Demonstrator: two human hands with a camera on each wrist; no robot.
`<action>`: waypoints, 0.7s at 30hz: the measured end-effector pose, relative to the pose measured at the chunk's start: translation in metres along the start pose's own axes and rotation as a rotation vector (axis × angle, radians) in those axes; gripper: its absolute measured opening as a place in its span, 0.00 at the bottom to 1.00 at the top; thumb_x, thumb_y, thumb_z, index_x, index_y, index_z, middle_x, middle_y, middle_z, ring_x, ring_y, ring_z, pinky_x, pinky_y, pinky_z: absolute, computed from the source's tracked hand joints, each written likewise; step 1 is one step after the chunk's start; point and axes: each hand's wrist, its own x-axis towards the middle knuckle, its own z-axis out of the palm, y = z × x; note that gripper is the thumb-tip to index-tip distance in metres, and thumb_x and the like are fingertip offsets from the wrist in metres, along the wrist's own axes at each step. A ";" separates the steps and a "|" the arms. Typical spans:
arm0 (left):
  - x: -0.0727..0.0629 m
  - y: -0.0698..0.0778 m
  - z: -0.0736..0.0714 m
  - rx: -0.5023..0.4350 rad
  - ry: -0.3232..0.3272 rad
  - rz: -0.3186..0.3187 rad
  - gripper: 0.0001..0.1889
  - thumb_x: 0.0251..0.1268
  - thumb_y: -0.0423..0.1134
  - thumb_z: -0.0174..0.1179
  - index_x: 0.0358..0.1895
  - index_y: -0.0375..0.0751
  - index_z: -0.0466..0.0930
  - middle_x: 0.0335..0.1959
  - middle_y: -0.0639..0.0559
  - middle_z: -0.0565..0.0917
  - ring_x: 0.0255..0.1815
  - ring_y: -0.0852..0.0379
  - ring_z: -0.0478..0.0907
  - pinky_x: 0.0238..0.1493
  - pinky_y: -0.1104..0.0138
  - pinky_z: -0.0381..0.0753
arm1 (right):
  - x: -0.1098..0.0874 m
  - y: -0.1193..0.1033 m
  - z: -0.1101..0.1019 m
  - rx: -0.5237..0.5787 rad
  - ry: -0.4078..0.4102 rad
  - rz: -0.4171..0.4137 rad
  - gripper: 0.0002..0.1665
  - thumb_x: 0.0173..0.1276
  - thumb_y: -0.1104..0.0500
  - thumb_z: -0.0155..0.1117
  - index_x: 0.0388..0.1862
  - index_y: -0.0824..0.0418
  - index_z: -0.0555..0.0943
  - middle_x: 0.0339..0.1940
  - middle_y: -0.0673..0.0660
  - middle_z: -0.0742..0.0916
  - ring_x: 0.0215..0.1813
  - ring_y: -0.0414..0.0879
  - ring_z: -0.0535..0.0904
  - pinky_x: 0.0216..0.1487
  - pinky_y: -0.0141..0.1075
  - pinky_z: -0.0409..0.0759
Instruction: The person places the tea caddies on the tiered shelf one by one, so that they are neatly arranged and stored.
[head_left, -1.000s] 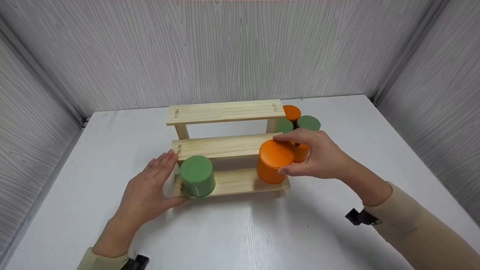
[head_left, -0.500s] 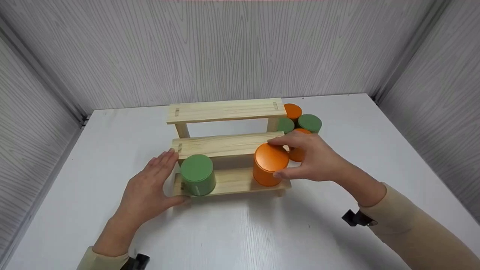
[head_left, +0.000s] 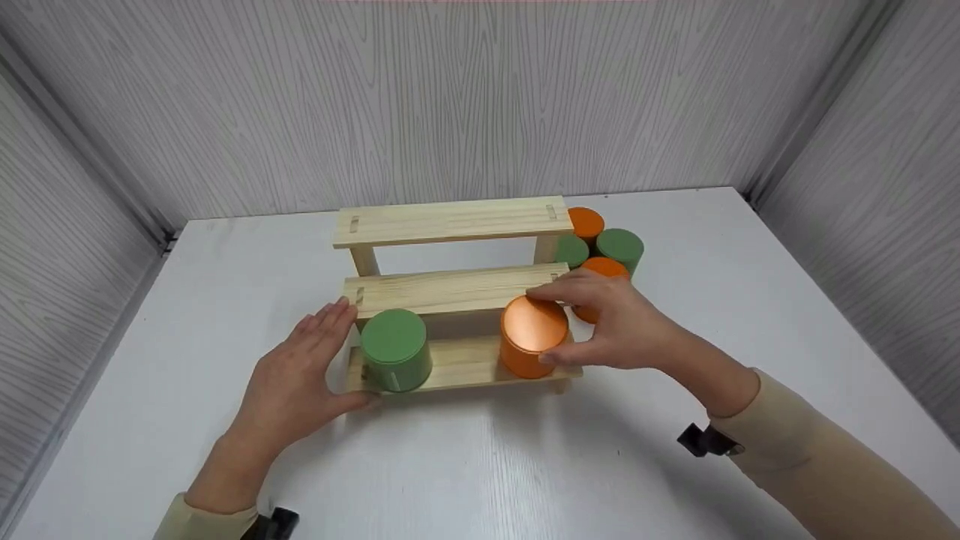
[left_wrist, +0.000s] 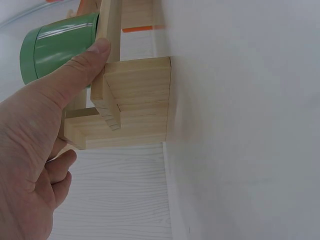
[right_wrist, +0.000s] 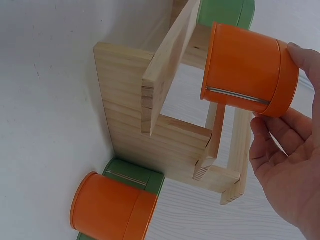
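Note:
A three-step wooden shelf (head_left: 450, 290) stands on the white table. My left hand (head_left: 292, 382) holds its left end; in the left wrist view the thumb (left_wrist: 82, 67) lies on the bottom board's front edge. A lidded green tin (head_left: 394, 349) sits upright at the left of that bottom board, beside this hand. My right hand (head_left: 611, 319) grips a lidded orange tin (head_left: 534, 326) near its lid, thumb in front and fingers behind. In the right wrist view a gap shows between the orange tin's base and the bottom board (right_wrist: 170, 55).
Behind the shelf's right end, several tins stand close together on the table: orange tins (head_left: 589, 222) and green tins (head_left: 621, 244). My right hand partly covers the nearest orange one. Grey wood-grain panels (head_left: 465, 97) enclose the table (head_left: 420, 465) at the back and sides.
My right hand has carried the orange tin a little left and toward the front, over the bottom board. The left hand has kept its place on the shelf.

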 end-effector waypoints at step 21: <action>0.000 0.000 0.000 0.002 -0.012 -0.001 0.65 0.40 0.58 0.87 0.82 0.34 0.62 0.81 0.41 0.67 0.81 0.43 0.65 0.85 0.55 0.59 | 0.001 0.006 0.011 0.010 -0.041 0.097 0.40 0.59 0.39 0.84 0.70 0.46 0.84 0.63 0.42 0.85 0.60 0.44 0.77 0.44 0.42 0.84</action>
